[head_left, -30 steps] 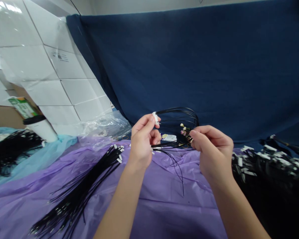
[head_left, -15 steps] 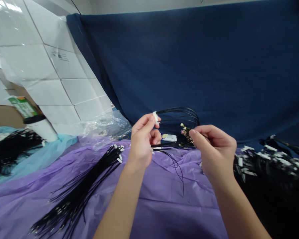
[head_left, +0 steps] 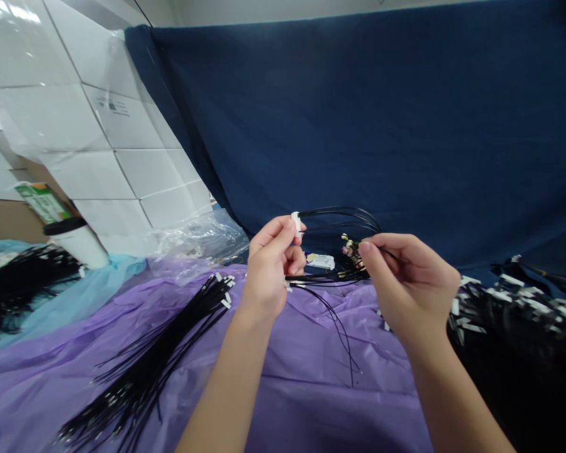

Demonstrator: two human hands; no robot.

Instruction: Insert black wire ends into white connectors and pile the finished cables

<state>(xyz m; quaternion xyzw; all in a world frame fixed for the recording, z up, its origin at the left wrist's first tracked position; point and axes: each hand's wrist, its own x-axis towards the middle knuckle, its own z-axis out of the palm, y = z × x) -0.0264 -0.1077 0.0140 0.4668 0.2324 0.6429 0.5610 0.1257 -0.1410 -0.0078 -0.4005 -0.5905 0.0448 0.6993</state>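
Between the thumb and fingers of my left hand is a white connector. Thin black wires arch from it to my right hand, whose thumb and fingers pinch them. More black wires run below, out of my left palm, with some loose ends hanging over the purple sheet. Small pale and pink pieces show beside my right thumb; what they are is too small to tell. A bundle of black wires with white connectors lies left of my left forearm.
A large pile of black wires with white connectors lies at the right. Another dark bundle rests on light-blue plastic at the left, near a white cup with a black lid. White boxes and a dark blue cloth stand behind.
My right hand has moved slightly right, drawing the wires a little farther from the connector. The loose wire ends have shifted slightly. My left hand stays nearly in place.
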